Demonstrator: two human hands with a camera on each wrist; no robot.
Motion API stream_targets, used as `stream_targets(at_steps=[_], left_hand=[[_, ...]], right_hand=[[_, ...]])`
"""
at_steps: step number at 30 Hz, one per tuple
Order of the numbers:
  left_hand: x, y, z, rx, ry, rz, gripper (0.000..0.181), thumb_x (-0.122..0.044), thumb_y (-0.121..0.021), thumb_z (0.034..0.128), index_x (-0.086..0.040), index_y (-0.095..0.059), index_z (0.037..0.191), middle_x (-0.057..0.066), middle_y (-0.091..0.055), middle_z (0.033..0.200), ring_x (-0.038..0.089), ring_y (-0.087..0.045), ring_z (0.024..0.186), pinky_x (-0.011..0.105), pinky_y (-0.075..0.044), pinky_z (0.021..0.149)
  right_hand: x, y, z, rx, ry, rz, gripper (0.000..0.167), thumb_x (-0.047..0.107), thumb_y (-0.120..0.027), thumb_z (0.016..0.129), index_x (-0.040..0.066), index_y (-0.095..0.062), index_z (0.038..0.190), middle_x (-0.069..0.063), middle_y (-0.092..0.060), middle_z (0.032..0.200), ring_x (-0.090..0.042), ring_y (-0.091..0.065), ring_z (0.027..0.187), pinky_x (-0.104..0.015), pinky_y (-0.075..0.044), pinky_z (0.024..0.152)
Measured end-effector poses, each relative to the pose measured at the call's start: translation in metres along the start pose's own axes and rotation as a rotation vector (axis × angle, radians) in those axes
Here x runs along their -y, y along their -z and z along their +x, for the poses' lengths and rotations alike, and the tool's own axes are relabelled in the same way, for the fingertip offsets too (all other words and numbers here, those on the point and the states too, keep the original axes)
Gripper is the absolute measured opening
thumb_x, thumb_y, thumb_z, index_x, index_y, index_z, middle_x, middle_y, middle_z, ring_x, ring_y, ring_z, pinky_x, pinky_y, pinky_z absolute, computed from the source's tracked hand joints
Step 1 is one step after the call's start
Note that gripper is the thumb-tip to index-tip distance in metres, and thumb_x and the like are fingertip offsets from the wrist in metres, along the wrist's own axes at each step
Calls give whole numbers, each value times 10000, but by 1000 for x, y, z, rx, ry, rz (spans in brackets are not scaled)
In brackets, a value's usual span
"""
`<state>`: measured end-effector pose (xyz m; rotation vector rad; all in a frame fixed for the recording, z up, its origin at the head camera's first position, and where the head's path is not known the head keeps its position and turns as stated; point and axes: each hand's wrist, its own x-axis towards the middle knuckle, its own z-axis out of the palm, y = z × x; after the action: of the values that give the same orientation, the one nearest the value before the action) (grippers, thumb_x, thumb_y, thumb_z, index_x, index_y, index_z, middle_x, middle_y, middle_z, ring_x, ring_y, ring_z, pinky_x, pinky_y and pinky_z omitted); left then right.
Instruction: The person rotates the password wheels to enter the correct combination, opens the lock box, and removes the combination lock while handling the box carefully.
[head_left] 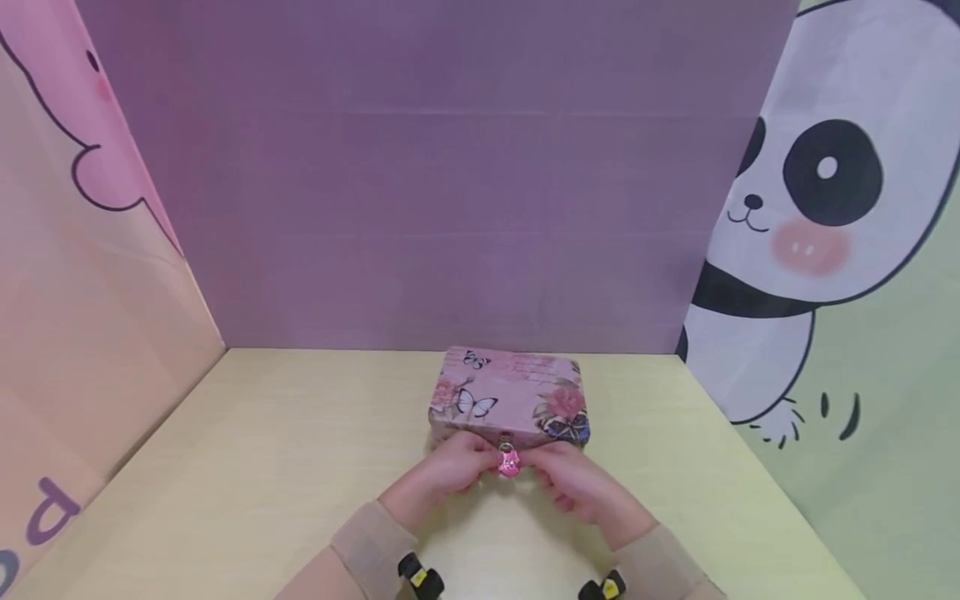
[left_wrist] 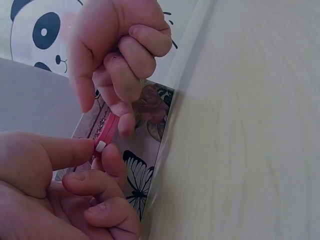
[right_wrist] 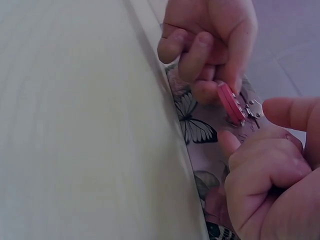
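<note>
A pink tin box (head_left: 517, 379) with butterflies and roses lies on the table, its lid closed. From the clasp (head_left: 506, 438) on its front hangs a small pink padlock (head_left: 510, 463). My left hand (head_left: 459, 461) pinches the padlock between thumb and index finger, as the left wrist view shows, beside a small white part on its edge. My right hand (head_left: 573, 477) is at the padlock's other side, thumb and index finger spread apart and the remaining fingers curled. Whether the right index fingertip (right_wrist: 228, 142) touches the padlock, I cannot tell.
The pale wooden table (head_left: 315, 450) runs back to a purple panel (head_left: 450, 183). A side wall with a panda print (head_left: 832, 242) stands at right, and a peach wall (head_left: 82, 317) at left. Black wrist straps (head_left: 422, 577) are on both forearms.
</note>
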<state>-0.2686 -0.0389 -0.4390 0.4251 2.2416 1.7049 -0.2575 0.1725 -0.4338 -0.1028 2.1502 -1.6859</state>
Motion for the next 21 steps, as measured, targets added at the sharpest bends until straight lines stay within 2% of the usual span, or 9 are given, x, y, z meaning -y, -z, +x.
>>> stream_targets(at_steps=[8, 14, 18, 21], left_hand=[[-2, -1, 0, 0, 4, 13, 176, -101, -627, 984, 2, -709, 866, -32, -449, 584, 56, -311, 427, 206, -268, 397], [0, 0, 1, -1, 6, 3, 171, -87, -621, 980, 14, -702, 868, -36, -446, 591, 56, -309, 433, 199, -264, 399], [1, 0, 1, 6, 10, -7, 179, -86, -613, 980, 33, -697, 877, -51, -433, 575, 54, -296, 428, 198, -254, 397], [1, 1, 0, 7, 18, -4, 188, -96, -610, 987, 23, -694, 869, -51, -426, 571, 58, -302, 429, 203, -258, 397]], right_hand=[[2, 7, -4, 0, 9, -37, 309, 348, -656, 958, 49, -625, 891, 61, -336, 588, -96, -249, 481, -218, -216, 414], [3, 7, -4, 11, 6, -40, 335, 345, -663, 953, 96, -539, 765, 63, -324, 573, -94, -246, 469, -217, -218, 407], [4, 7, -4, -2, 7, -47, 304, 342, -670, 951, 78, -596, 818, 65, -321, 578, -94, -246, 472, -216, -218, 412], [3, 7, -4, -11, 5, -54, 318, 358, -680, 946, 97, -575, 799, 65, -320, 582, -96, -246, 475, -217, -218, 416]])
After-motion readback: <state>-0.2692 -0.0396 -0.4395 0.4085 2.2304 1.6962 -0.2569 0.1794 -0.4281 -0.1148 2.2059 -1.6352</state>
